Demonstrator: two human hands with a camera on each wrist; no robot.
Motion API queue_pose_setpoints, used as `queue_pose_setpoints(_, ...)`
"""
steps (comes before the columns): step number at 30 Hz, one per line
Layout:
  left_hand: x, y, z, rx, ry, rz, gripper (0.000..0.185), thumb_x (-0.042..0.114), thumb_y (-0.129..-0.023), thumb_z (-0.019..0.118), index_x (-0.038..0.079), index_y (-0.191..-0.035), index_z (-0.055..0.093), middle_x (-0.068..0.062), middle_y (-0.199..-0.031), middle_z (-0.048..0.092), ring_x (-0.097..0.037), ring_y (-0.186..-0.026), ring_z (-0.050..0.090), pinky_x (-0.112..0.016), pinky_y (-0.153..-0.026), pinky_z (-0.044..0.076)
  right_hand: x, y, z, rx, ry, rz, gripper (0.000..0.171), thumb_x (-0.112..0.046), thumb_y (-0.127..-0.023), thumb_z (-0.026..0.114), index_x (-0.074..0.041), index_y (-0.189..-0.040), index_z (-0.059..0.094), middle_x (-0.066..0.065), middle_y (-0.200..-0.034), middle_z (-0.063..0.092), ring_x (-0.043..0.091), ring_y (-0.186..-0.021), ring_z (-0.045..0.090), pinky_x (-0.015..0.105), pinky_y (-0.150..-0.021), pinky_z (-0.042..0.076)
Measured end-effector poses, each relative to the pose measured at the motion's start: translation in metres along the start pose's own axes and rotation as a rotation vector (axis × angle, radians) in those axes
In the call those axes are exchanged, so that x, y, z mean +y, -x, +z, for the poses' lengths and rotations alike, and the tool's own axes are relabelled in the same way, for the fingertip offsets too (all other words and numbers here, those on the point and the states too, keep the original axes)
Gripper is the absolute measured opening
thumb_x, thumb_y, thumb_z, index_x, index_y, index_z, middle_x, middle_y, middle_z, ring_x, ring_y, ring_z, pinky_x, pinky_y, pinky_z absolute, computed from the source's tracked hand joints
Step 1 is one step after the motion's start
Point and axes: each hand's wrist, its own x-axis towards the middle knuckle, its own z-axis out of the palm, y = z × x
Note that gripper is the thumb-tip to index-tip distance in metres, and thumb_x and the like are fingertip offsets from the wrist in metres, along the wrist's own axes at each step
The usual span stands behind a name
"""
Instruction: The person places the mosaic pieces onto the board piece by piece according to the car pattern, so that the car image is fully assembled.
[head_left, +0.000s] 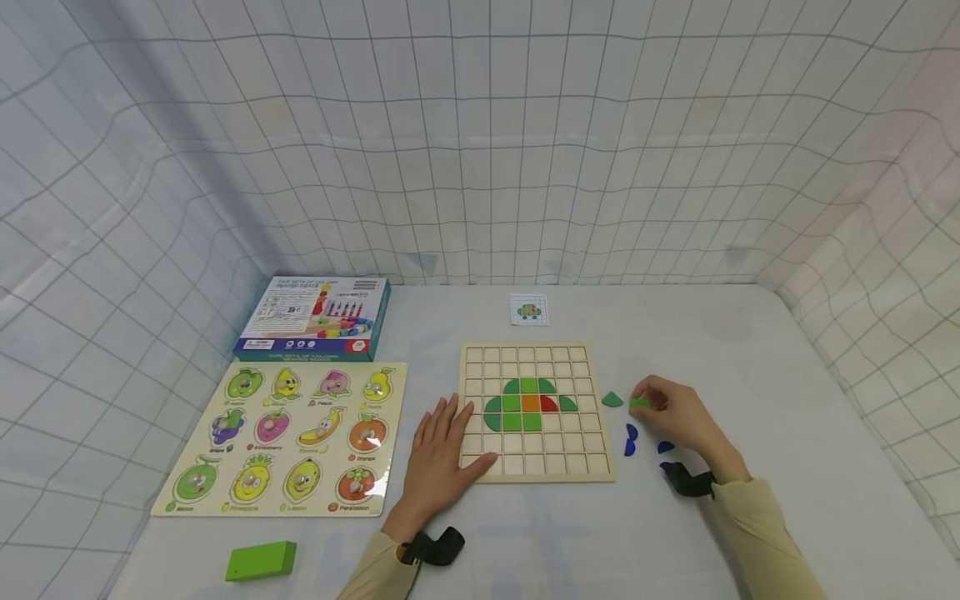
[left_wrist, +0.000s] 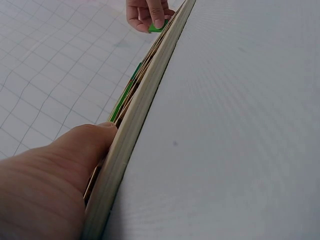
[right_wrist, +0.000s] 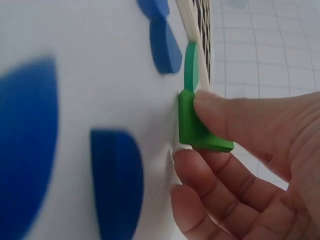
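Observation:
My left hand (head_left: 438,462) rests with fingers spread on the left edge of the wooden grid board (head_left: 573,468). In the left wrist view its thumb lies on the board's near edge. Set in the grid are green squares, dark green quarter circles, an orange square (head_left: 531,403) and a red quarter circle (head_left: 549,404). Right of the board, my right hand (head_left: 678,421) pinches a light green square block (right_wrist: 187,120) between thumb and fingers. A dark green quarter-circle block (head_left: 612,400) lies between that hand and the board. Several blue quarter-circle blocks (right_wrist: 117,175) lie near the right hand.
A small pattern card (head_left: 529,310) lies behind the board. On the left are a fruit puzzle board (head_left: 281,450), a boxed toy set (head_left: 313,317) behind it and a green rectangular block (head_left: 260,562) in front. Grid-patterned cloth walls surround the table.

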Motion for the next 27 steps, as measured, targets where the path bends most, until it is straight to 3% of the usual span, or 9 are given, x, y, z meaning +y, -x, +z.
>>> queue_pose_setpoints(9, 0.0, 0.0, -0.001, -0.002, 0.003, -0.006, 0.078, 0.052, -0.083, 0.065, 0.005, -0.142, 0.043, -0.018, -0.148, 0.032, -0.035, -0.138, 0.022, -0.051, -0.11, 0.015, -0.028, -0.001, 0.014, 0.048, -0.051, -0.047, 0.013, -0.005, -0.081, 0.073, -0.008, -0.09, 0.063, -0.003, -0.073, 0.056, 0.014, -0.062, 0.049, 0.026, -0.051, 0.042)
queue_pose_setpoints(21, 0.0, -0.001, -0.001, -0.037, 0.017, -0.028, 0.079, 0.053, -0.084, 0.063, 0.007, -0.144, 0.04, -0.017, -0.151, 0.029, -0.032, -0.14, 0.018, -0.047, -0.112, 0.011, -0.064, -0.011, 0.046, -0.09, -0.194, -0.143, 0.012, -0.009, -0.081, 0.075, -0.009, -0.085, 0.064, -0.006, -0.072, 0.058, 0.012, -0.065, 0.054, 0.025, -0.057, 0.046)
queue_pose_setpoints(27, 0.001, 0.0, -0.002, -0.024, 0.015, -0.021, 0.079, 0.053, -0.083, 0.063, 0.006, -0.143, 0.041, -0.017, -0.15, 0.03, -0.033, -0.14, 0.019, -0.049, -0.111, 0.012, -0.07, -0.015, 0.058, -0.117, -0.186, -0.155, 0.007, -0.012, -0.083, 0.074, -0.013, -0.086, 0.068, -0.008, -0.074, 0.06, 0.01, -0.065, 0.054, 0.024, -0.058, 0.047)
